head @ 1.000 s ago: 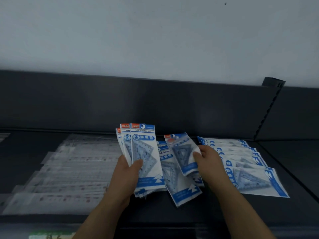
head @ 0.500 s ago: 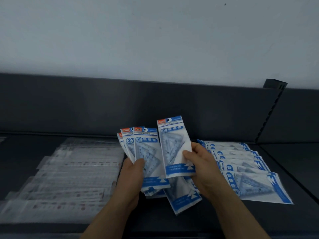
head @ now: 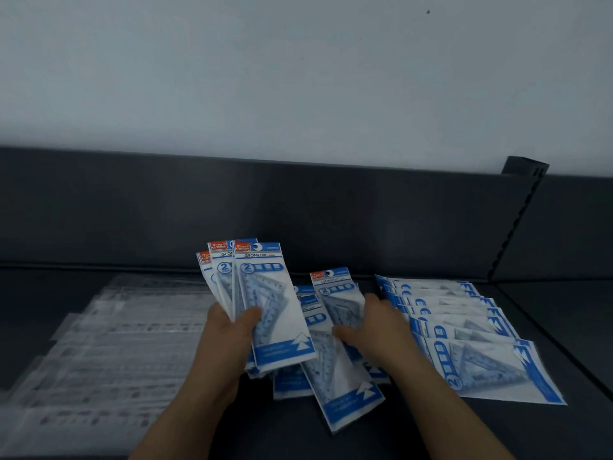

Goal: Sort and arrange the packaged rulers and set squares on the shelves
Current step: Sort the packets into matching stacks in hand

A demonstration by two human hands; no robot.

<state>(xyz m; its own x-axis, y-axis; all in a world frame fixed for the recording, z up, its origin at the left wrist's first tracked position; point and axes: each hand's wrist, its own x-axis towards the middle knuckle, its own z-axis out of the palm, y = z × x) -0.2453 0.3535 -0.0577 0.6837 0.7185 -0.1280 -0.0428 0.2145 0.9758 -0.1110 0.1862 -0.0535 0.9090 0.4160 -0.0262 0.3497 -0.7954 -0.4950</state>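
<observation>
While left fingers [head: 248,316] and right fingers [head: 342,333] pinch set-square packs [head: 265,287], dark shelf [head: 550,313], white wall [head: 298,78].

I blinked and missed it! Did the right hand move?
Yes, slightly. The right hand, gripping a packet, sank towards the loose pile; its fingertips sit nearer than the neat row's far end.

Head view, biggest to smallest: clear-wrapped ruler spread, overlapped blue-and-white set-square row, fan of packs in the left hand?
1. Clear-wrapped ruler spread
2. Blue-and-white set-square row
3. Fan of packs in the left hand, though raised nearer the camera
</observation>
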